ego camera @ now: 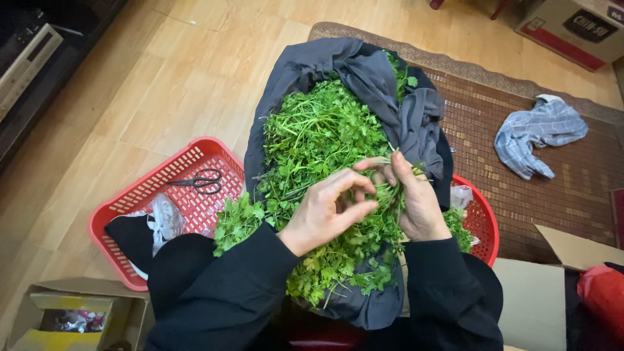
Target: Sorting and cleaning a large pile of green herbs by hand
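A big heap of green leafy herbs lies on a dark grey cloth spread over my lap. My left hand is curled over the herbs in the middle, fingers pinching at stems. Touching it on the right, my right hand grips a small bunch of the herb stems. Both arms wear black sleeves.
A red plastic basket at left holds black scissors and a crumpled plastic bag. Another red basket peeks out at right. A checked cloth lies on the woven mat. Cardboard boxes sit at bottom left and top right.
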